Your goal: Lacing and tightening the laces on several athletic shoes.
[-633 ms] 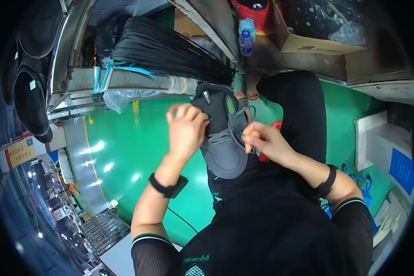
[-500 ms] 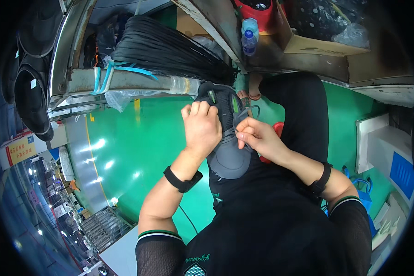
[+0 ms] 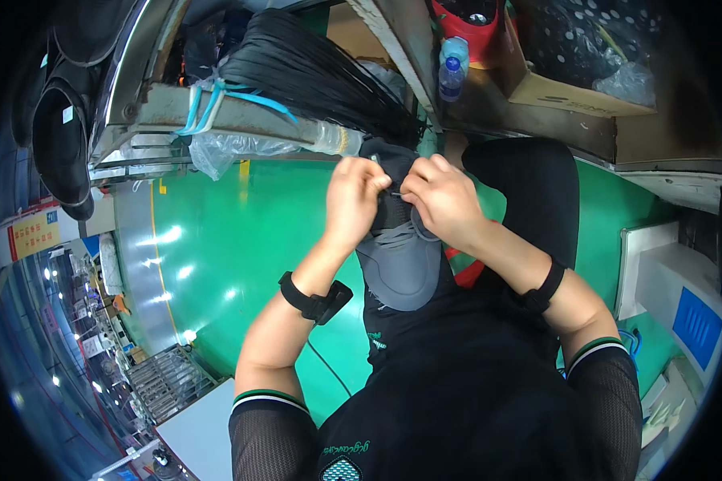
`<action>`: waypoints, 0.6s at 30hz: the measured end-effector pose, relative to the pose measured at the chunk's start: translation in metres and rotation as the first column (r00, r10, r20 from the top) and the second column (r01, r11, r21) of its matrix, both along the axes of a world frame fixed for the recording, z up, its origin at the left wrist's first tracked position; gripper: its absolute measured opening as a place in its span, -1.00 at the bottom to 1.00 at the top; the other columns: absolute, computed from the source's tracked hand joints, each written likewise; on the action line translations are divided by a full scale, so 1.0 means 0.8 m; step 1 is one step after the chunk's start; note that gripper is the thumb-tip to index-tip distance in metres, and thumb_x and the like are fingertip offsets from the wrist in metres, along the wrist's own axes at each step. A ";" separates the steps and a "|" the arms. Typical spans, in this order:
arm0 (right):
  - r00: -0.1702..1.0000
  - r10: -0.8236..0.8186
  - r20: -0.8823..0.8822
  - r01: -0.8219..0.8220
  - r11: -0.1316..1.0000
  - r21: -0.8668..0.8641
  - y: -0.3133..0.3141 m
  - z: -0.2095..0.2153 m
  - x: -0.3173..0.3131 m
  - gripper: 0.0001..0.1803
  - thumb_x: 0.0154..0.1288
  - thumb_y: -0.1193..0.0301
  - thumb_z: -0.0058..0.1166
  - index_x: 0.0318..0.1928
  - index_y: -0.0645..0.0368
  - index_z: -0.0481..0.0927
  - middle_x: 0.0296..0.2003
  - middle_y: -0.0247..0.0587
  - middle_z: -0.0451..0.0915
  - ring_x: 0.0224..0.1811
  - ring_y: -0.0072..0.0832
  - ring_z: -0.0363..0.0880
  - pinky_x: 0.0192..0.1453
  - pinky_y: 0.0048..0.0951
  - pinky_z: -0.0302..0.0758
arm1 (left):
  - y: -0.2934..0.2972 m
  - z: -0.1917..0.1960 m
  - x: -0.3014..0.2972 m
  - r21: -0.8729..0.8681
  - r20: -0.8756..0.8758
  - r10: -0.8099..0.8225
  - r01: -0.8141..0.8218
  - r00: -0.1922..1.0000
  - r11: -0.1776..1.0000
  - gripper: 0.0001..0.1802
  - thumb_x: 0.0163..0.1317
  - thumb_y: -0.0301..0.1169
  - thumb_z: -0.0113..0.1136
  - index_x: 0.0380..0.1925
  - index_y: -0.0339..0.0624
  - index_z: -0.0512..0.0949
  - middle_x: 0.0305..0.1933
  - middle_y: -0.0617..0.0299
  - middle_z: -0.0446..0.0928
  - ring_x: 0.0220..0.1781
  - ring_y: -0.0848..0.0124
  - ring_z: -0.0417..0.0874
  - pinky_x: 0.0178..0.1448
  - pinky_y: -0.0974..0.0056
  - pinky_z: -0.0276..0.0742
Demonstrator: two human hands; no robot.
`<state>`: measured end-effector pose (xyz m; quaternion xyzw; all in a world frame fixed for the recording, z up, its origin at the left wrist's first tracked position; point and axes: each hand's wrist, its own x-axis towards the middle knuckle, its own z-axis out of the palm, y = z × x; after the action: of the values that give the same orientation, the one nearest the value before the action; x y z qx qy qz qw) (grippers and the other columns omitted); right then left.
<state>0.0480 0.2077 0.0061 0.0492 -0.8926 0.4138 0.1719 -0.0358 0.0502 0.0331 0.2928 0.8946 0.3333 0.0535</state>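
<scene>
Laces on a grey sneaker are what both hands work at, the shoe resting on the person's lap with its rounded toe pointing back toward the body and its dark collar up near the workbench edge. The left hand is closed in a pinch at the top of the lacing, thumb against fingers, apparently gripping a thin lace end, though the lace itself is too fine to make out there. The right hand is curled on the other side of the tongue, fingertips pressed onto the upper eyelets; I cannot tell whether it holds a lace or only steadies the shoe. The two hands nearly touch over the shoe's throat. Each wrist wears a black strap.

Doing this well seems to call for keeping the shoe braced against the thigh so it does not twist, drawing the lace evenly so the crossed rows lower down stay flat, and keeping tension low enough that the eyelet edges do not pucker.

A bundle of black laces or cords lies on the bench just above, tied with light blue bands, with a clear plastic bag beneath it. A plastic water bottle stands farther back. Below is a glossy green floor.
</scene>
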 end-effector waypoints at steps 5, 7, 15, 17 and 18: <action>0.983 0.185 0.004 -0.178 0.940 0.292 -0.011 -0.003 -0.016 -0.92 -0.05 0.48 0.16 -0.48 0.10 0.54 -0.43 -0.30 0.43 -0.29 -0.32 0.48 -0.28 -0.25 0.45 | -0.007 0.000 -0.001 0.079 0.140 0.127 -0.139 0.982 0.987 -0.91 0.11 -0.57 0.27 -0.41 -0.29 0.52 -0.35 0.17 0.42 -0.37 0.41 0.50 -0.24 0.37 0.45; 0.969 0.247 -0.010 -0.243 0.960 0.138 -0.010 -0.015 -0.031 -0.93 -0.04 0.50 0.15 -0.47 0.10 0.54 -0.43 -0.29 0.44 -0.27 -0.31 0.49 -0.29 -0.24 0.46 | -0.008 0.004 0.000 0.061 0.115 0.110 -0.118 0.987 0.991 -0.90 0.10 -0.57 0.27 -0.41 -0.29 0.52 -0.32 0.15 0.43 -0.35 0.39 0.51 -0.24 0.37 0.46; 0.970 0.160 0.182 -0.146 0.986 -0.085 -0.011 -0.008 -0.023 -0.90 0.06 0.51 0.16 -0.37 0.15 0.53 -0.41 -0.27 0.61 -0.29 -0.22 0.61 -0.29 -0.17 0.48 | -0.065 0.029 0.044 -0.302 -0.327 -0.135 0.032 0.935 0.953 -0.84 -0.02 -0.39 0.35 -0.39 -0.07 0.62 0.05 0.18 0.45 0.22 0.05 0.34 0.24 -0.05 0.21; 0.902 0.045 0.430 0.008 0.993 -0.120 -0.022 0.010 -0.036 -0.79 0.07 0.52 0.17 -0.24 0.19 0.50 -0.40 -0.19 0.65 -0.33 -0.20 0.64 -0.26 -0.19 0.49 | -0.062 0.022 0.050 -0.329 -0.386 -0.120 -0.015 0.915 0.944 -0.83 -0.04 -0.34 0.37 -0.40 -0.05 0.62 0.09 0.18 0.44 0.25 0.07 0.33 0.25 -0.08 0.17; 0.890 0.054 0.453 -0.003 0.994 -0.112 -0.029 0.015 -0.037 -0.71 0.06 0.54 0.17 -0.16 0.22 0.47 -0.40 -0.14 0.66 -0.31 -0.19 0.65 -0.24 -0.21 0.50 | -0.055 0.023 0.051 -0.342 -0.392 -0.077 -0.067 0.917 0.937 -0.82 -0.04 -0.33 0.37 -0.40 -0.05 0.62 0.10 0.17 0.44 0.26 0.06 0.33 0.26 -0.09 0.16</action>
<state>0.0184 0.1846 0.0179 -0.0452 -0.8836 0.4639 -0.0458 0.0047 0.0061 0.0515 0.3427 0.9305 0.1028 -0.0786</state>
